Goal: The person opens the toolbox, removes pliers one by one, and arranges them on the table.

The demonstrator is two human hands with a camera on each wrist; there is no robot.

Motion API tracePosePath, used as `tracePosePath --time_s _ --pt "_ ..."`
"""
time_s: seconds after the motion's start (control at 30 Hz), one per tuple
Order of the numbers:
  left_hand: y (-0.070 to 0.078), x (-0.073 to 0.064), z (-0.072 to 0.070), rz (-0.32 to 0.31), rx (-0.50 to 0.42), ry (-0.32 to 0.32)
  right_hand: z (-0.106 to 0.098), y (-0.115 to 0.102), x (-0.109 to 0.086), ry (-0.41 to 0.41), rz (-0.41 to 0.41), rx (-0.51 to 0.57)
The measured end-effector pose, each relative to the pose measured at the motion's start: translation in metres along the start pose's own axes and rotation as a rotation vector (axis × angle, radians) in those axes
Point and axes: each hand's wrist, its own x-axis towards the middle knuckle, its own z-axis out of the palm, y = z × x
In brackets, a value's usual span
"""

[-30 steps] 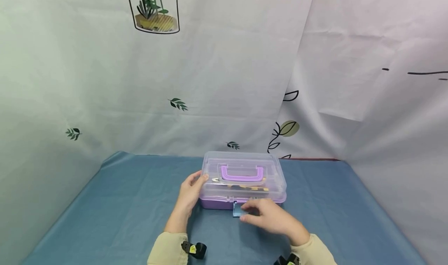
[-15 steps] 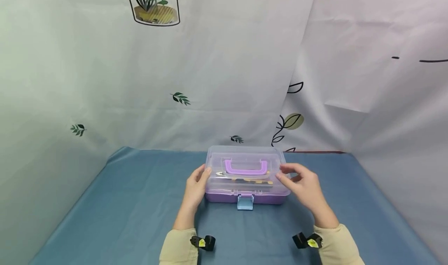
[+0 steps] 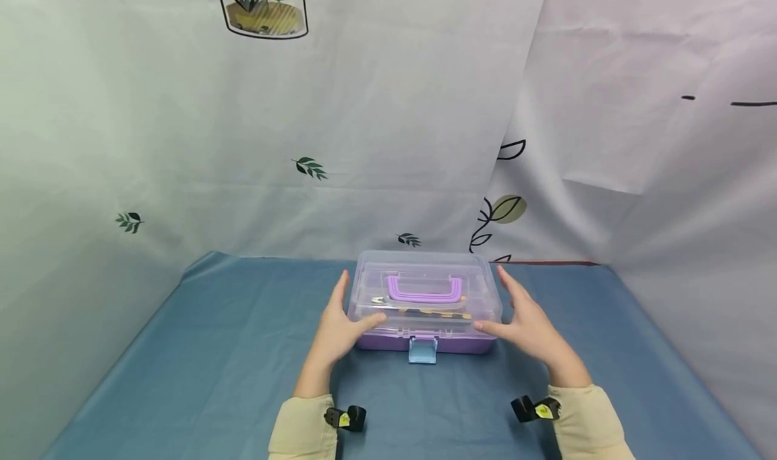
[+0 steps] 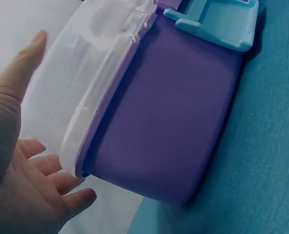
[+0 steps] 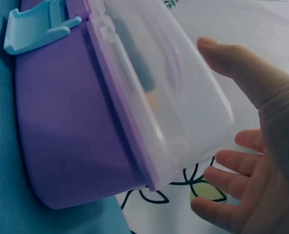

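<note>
A toolbox-style plastic case stands on the cloth, with a purple base (image 3: 384, 342) and a clear lid (image 3: 370, 278) lowered on it. A purple carry handle (image 3: 425, 298) lies flat on the lid. The light-blue latch (image 3: 422, 351) at the front is swung down, away from the lid. Through the lid shows a long yellow-and-black item (image 3: 434, 313). My left hand (image 3: 335, 330) is at the case's left end, thumb over the lid's front corner, fingers spread. My right hand (image 3: 529, 326) mirrors it at the right end, its fingers (image 5: 227, 180) extended beside the lid.
Blue cloth (image 3: 243, 352) covers the table. A pale printed curtain (image 3: 388, 123) hangs behind and at both sides, close behind the case. Each wrist wears a black strap-mounted device (image 3: 346, 418) over a beige sleeve (image 3: 303, 429).
My right hand has left the front latch and moved to the case's right end, uncovering the swung-down latch. The fingers of both hands have spread apart. The case has stayed on the cloth.
</note>
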Motion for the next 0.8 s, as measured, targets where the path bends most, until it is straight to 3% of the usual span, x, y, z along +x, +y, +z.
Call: tracePosePath --time_s 0.17,0.53,0.8 --pt "-0.005 0.002 0.001 -0.013 0.001 -0.038 0.002 0.003 0.001 -0.067 0.032 -0.005" --pt "-0.011 0.003 0.003 -0.017 0.035 -0.071 0.003 0.003 0.001 -0.134 0.08 -0.007" --pt "-0.018 0.004 0.002 -0.022 0.012 -0.107 0.007 0.01 0.001 -0.158 0.05 0.01"
